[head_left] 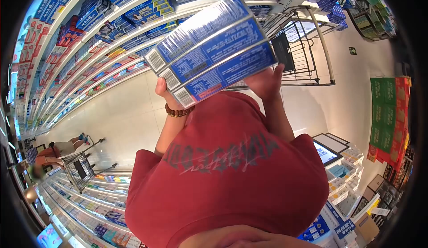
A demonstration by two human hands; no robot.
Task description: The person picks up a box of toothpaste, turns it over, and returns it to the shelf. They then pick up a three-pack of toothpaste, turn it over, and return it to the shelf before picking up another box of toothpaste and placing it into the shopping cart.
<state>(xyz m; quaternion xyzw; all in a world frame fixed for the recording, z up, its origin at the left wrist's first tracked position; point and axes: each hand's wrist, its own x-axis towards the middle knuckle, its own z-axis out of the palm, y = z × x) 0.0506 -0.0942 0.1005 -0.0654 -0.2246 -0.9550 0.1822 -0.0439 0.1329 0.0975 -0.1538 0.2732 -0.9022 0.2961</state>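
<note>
Between stocked shelves (89, 38) in a supermarket aisle, a shopper in a red T-shirt (227, 176) lifts a shrink-wrapped pack (214, 47) at chest height with both hands. The pack is a flat bundle of three long, rectangular blue cartons lying side by side. Glossy clear film is drawn tight over them and catches the ceiling light in fine white streaks. Each carton's near end is white and carries a barcode.

The left hand (164, 93), with a bracelet of round brown beads (178, 111) at the wrist, clasps the barcode end. Its thumb presses on the lower corner and its fingers are hidden behind the film. The right hand (266, 80) closes on the opposite end from beneath, thumb raised against the edge of the lowest carton. The pack thus spans the gap between the two hands, tilted so that the right end sits higher.

Beyond it stands a wire shopping trolley (312, 47) on the pale, polished floor (129, 109). Further down the aisle, at lower left, another shopper (53, 152) bends beside a second trolley (80, 170). A green-and-red display (388, 114) lines the right side.
</note>
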